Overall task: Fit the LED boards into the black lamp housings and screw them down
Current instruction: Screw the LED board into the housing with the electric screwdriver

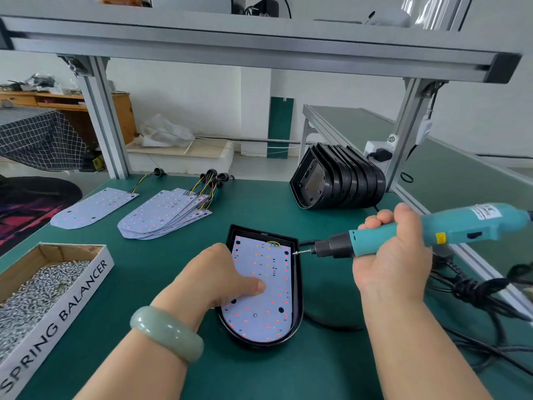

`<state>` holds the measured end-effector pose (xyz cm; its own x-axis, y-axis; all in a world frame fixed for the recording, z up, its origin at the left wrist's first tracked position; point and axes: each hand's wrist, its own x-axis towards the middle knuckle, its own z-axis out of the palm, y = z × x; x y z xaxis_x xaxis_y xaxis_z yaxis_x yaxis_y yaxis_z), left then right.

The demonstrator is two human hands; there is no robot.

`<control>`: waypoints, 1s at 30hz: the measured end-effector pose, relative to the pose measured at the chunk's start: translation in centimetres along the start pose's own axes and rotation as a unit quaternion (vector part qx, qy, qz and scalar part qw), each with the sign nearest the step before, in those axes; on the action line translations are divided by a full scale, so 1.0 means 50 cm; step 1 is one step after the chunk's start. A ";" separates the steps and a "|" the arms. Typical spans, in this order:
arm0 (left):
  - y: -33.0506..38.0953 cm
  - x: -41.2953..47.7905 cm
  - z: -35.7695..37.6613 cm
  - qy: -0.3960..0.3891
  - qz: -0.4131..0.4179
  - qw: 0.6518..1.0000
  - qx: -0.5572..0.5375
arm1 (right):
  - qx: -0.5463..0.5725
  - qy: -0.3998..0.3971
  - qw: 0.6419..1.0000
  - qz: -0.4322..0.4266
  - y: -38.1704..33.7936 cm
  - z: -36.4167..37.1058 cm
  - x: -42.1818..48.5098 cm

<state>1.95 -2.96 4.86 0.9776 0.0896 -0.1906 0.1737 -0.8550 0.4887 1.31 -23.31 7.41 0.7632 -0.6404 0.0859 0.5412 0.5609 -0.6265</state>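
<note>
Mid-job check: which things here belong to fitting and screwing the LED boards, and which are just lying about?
Job: LED board in black housing; left hand steadying it; screwdriver in right hand; box of screws; spare boards; stacked housings.
Lying about: plastic bag; wooden desk; checked cloth.
</note>
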 end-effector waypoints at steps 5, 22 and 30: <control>0.002 0.001 0.003 0.005 -0.009 1.000 0.015 | -0.100 -0.054 0.991 -0.071 0.022 0.043 0.024; -0.003 0.007 0.010 0.007 -0.017 1.000 0.022 | -0.169 -0.133 0.975 -0.055 0.062 0.054 0.039; 0.000 0.005 0.009 0.005 -0.015 0.999 0.028 | -0.185 -0.142 0.971 -0.056 0.072 0.059 0.040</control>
<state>2.14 -3.15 4.43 0.9731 0.1210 -0.1961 0.1969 -0.8787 0.4348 5.83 -21.02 7.62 0.8022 -0.4869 0.3455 0.5017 0.2361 -0.8322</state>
